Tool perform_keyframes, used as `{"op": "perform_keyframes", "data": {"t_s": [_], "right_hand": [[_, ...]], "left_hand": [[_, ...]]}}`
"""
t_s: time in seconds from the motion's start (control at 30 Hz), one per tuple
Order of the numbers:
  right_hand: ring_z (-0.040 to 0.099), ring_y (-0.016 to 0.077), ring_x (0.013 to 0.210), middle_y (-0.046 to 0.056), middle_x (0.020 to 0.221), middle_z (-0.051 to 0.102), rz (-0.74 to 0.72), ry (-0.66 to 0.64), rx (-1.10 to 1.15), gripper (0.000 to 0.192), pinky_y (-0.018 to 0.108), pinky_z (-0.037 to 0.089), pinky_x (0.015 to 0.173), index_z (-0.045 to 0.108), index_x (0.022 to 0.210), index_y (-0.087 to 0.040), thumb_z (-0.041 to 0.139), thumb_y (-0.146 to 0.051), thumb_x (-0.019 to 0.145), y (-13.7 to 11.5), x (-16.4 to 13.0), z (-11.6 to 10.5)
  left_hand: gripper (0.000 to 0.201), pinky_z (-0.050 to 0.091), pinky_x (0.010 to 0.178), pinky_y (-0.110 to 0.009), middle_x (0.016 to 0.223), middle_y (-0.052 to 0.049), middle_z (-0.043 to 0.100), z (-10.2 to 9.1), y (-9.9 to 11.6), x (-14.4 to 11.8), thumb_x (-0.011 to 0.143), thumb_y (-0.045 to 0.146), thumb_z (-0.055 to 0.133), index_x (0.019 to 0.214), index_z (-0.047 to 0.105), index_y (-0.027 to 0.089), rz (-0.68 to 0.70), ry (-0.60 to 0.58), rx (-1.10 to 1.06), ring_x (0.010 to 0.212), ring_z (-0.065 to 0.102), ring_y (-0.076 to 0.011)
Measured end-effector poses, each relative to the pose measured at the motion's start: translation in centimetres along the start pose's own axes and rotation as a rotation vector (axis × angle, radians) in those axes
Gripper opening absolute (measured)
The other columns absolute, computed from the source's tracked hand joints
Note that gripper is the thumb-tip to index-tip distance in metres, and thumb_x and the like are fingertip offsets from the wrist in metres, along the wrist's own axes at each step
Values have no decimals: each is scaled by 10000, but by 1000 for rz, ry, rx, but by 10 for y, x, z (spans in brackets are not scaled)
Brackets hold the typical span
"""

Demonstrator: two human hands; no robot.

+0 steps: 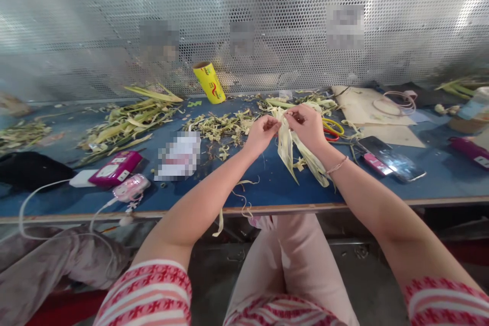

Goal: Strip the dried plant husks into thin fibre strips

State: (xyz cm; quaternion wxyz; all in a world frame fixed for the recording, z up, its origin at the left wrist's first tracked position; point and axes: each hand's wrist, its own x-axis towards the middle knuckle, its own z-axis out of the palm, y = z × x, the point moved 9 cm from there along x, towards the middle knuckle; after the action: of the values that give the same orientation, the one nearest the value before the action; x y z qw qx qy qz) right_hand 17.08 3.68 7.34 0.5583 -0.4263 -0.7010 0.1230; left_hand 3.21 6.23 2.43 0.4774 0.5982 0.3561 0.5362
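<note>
Both hands meet above the blue table around a bunch of pale, husk-like leaf strips (284, 143), whose long ends hang down toward the near edge. My left hand (263, 133) pinches the bunch near its top, fingers closed. From the other side, my right hand (305, 125) also pinches it with thumb and fingertips. Just right of my right hand lie scissors with yellow and red handles (333, 129), partly hidden by it. Behind and left of my hands spreads a pile of small leafy scraps (221, 127).
A yellow cardboard tube (209, 82) leans by the perforated metal wall. Long green-yellow leaves (130, 122) lie left. Phones (393, 159) and a flat tan sheet (372, 107) are right. A magenta power bank (116, 168) with a white cable sits left, near another person's legs (57, 265).
</note>
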Motion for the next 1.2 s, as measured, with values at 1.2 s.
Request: {"op": "perform_keyframes", "data": {"t_s": [1.2], "right_hand": [[512, 99, 596, 4, 761, 598, -109, -267, 267, 256, 267, 461, 560, 639, 793, -204, 698, -451, 820, -10, 1, 12]], "left_hand": [[244, 473, 592, -204, 569, 6, 585, -34, -26, 12, 875, 2, 543, 663, 558, 121, -294, 265, -498, 498, 539, -61]]}}
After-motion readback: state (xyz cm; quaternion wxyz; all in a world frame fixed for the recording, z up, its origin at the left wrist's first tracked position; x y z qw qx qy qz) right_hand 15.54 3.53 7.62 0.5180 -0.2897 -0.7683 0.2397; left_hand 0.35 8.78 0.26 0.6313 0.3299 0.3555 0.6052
